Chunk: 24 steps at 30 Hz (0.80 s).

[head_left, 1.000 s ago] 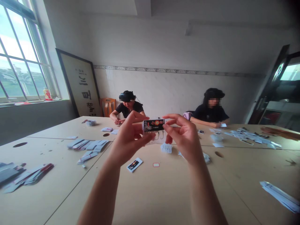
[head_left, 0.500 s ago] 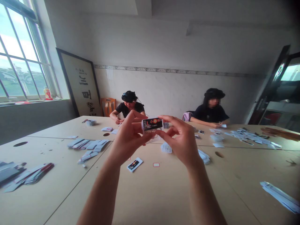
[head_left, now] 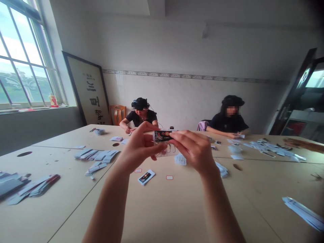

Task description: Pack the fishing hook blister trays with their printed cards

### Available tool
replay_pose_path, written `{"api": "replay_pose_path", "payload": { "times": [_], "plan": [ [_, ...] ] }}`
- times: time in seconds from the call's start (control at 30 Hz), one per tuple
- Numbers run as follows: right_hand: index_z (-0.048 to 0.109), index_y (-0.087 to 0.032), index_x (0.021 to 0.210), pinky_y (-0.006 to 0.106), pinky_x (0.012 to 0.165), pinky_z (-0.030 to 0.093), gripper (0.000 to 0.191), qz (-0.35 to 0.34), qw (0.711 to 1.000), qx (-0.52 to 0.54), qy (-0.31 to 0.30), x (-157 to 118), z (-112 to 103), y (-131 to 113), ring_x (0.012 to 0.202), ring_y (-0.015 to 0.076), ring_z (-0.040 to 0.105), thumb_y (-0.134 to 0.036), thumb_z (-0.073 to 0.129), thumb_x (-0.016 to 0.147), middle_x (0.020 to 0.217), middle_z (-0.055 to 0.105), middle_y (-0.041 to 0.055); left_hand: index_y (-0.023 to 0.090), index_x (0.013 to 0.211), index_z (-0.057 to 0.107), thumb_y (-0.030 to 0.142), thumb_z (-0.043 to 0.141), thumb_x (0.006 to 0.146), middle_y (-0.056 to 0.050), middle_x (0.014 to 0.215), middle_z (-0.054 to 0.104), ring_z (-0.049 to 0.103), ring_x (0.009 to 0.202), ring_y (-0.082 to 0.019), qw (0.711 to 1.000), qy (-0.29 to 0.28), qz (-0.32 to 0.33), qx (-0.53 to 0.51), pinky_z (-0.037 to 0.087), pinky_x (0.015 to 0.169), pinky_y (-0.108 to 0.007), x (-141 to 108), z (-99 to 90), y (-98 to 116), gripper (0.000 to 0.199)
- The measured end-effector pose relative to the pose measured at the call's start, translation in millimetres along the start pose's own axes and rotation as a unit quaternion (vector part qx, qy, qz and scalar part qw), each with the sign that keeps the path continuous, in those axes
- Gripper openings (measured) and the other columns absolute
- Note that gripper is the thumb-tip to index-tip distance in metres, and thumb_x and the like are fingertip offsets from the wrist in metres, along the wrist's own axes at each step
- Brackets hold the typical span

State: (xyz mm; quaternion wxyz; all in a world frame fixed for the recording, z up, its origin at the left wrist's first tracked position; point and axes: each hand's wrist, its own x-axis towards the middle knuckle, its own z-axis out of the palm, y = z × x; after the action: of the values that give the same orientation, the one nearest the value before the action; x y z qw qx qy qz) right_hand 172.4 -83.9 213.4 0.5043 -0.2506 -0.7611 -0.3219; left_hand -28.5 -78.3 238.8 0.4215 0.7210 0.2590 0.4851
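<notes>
Both my hands are raised over the table around a small clear pack of fish hooks. A black label card with orange and white print covers its upper part, and a few curved hooks show through the clear plastic below. My left hand pinches the left side between thumb and fingers. My right hand is closed at the right side, its fingertips pressed on the label and hiding that end. Below them on the table lies a small stack of black-printed cards, and beside it a red-edged white sticker.
Piles of white cards lie on the left, and another pile nearer. A clear hook pack lies behind my right hand. Loose cards and a card stack are on the right. Two people sit across the table.
My right hand's fingers have moved from the pack's right edge over onto the label, covering its right part. The hooks below the label now show more clearly.
</notes>
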Motion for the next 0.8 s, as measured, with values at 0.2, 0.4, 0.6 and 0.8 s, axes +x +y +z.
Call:
{"api": "replay_pose_path", "payload": {
  "times": [0.2, 0.4, 0.6, 0.8],
  "plan": [
    [0.069, -0.016, 0.102, 0.029, 0.081, 0.057, 0.011, -0.014, 1.000, -0.019, -0.017, -0.2, 1.4, -2.5, 0.085, 0.0170, 0.073, -0.021, 0.061, 0.098, 0.096, 0.077, 0.0054, 0.019, 0.101, 0.049, 0.029, 0.086, 0.070, 0.000, 0.072, 0.069, 0.066, 0.061, -0.013, 1.000, -0.002, -0.031, 0.000, 0.050, 0.042, -0.015, -0.4, -6.3, -0.8, 0.050],
    [0.068, -0.023, 0.110, 0.034, 0.085, 0.058, 0.018, 0.040, 0.996, 0.052, -0.054, -1.0, 3.4, -3.2, 0.094, 0.0193, 0.072, -0.033, 0.060, 0.099, 0.104, 0.076, 0.0059, 0.019, 0.103, 0.050, 0.029, 0.086, 0.069, -0.002, 0.072, 0.071, 0.067, 0.060, -0.014, 0.999, 0.005, -0.033, 0.002, 0.050, 0.041, -0.017, -1.6, -10.7, -0.4, 0.050],
    [0.066, -0.027, 0.116, 0.033, 0.088, 0.058, 0.022, 0.069, 0.985, 0.150, -0.047, -0.2, 2.3, 1.9, 0.103, 0.0179, 0.070, -0.031, 0.067, 0.095, 0.109, 0.075, 0.0031, 0.020, 0.098, 0.049, 0.026, 0.085, 0.071, -0.001, 0.070, 0.070, 0.062, 0.059, -0.011, 1.000, -0.015, -0.022, 0.003, 0.049, 0.041, -0.015, -2.6, -12.9, 0.6, 0.046],
    [0.068, -0.020, 0.106, 0.033, 0.084, 0.057, 0.012, 0.035, 0.994, 0.091, -0.056, -2.2, 3.5, 3.2, 0.096, 0.0182, 0.071, -0.026, 0.061, 0.098, 0.107, 0.074, 0.0061, 0.020, 0.099, 0.050, 0.027, 0.084, 0.072, 0.002, 0.066, 0.066, 0.059, 0.057, -0.009, 0.999, -0.021, -0.023, 0.011, 0.048, 0.040, -0.013, -1.9, -14.1, -4.1, 0.044]
  ]
}}
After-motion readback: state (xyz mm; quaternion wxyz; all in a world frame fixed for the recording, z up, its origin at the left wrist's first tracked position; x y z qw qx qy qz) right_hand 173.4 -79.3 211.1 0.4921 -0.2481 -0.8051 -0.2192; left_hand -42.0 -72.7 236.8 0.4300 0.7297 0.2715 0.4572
